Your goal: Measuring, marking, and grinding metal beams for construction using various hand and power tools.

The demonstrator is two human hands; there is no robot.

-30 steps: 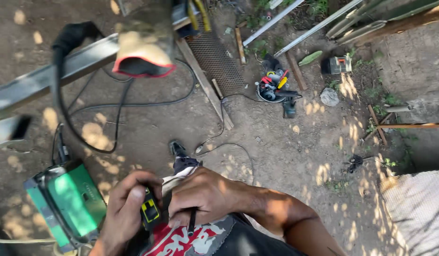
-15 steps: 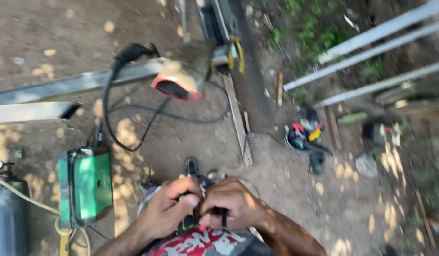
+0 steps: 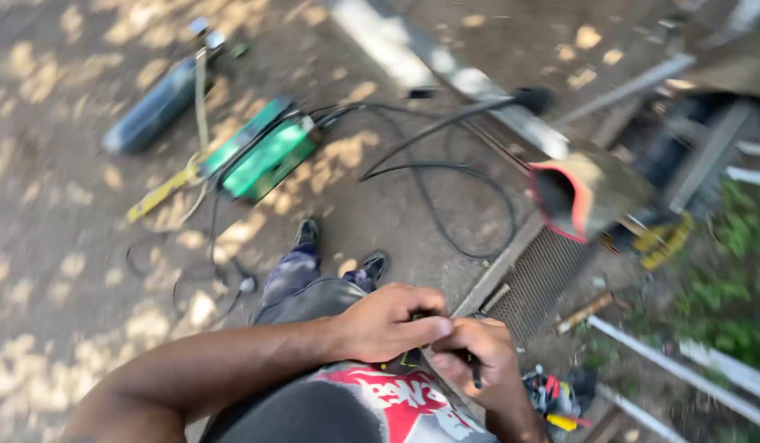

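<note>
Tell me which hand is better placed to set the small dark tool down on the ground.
Probably the right hand: its fingers are curled shut round the small dark tool, while the left hand only pinches its top end from above.

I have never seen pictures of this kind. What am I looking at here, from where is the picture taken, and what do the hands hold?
There is no machine here. A person wears a camera on the head, so the one view looks straight down at their own arms, legs and shoes. They stand on bare dirt ground in patchy sunlight.

The left hand and the right hand meet in front of the body, closed around a small dark object with yellow parts; the blur hides what it is.

On the ground lie a green box-shaped machine with black cables, a dark gas cylinder, a long metal bar, a metal mesh sheet and, at the bottom right, some small tools.
</note>
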